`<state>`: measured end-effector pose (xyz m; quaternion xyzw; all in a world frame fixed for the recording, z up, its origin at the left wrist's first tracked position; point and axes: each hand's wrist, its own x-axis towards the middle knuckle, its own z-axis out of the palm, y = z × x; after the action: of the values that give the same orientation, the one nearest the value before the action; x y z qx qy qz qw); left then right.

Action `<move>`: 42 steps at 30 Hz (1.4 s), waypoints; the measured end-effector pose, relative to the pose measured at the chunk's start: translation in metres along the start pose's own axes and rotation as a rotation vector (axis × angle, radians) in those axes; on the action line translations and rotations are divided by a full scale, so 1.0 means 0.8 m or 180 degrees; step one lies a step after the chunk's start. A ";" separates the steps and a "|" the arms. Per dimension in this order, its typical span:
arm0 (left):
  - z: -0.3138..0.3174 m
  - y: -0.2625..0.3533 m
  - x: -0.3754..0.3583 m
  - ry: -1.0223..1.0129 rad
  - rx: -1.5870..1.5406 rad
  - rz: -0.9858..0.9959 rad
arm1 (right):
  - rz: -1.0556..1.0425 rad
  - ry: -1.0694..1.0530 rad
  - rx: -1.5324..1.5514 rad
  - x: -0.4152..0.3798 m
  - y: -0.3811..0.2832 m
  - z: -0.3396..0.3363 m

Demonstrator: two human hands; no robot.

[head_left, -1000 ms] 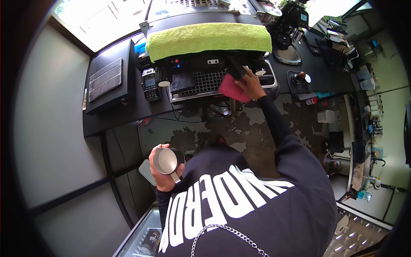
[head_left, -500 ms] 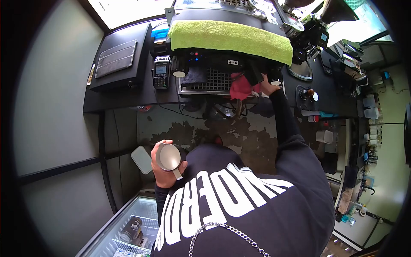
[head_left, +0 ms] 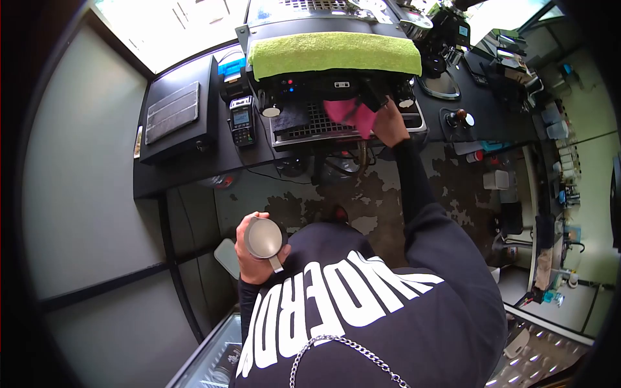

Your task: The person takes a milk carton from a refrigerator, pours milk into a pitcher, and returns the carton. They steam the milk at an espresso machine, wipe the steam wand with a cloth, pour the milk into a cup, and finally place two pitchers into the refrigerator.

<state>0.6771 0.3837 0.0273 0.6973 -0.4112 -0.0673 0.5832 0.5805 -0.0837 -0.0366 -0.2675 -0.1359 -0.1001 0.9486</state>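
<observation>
The left hand curls firmly around a round silver metal pitcher; the right hand is at a crumpled pink cloth, its grip impossible to tell.

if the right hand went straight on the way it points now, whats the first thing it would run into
Most likely the black handle just ahead of the right hand; they may already touch, since depth is unclear in this single view.

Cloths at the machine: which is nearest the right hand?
The pink cloth, beside the right hand; the green towel and dark cloth lie farther off.
</observation>
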 end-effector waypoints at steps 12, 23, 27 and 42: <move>-0.073 -0.010 -0.018 -0.0318 -0.0151 0.0049 | -0.0240 0.2046 -0.1431 -0.083 0.081 0.045; -0.095 -0.009 -0.020 -0.0911 -0.0190 0.0207 | -0.1465 0.2731 -0.2772 -0.048 0.137 0.076; -0.092 -0.008 -0.022 -0.0789 -0.0468 0.0176 | -0.1563 0.2907 -0.3629 -0.021 0.105 0.100; -0.066 0.009 -0.019 -0.0625 -0.0344 0.0131 | -0.2078 0.3160 -0.4548 -0.027 0.125 0.086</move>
<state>0.6942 0.4338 0.0438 0.6463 -0.4763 -0.1452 0.5781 0.5726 0.0396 -0.0346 -0.6634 0.3111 -0.5251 0.4330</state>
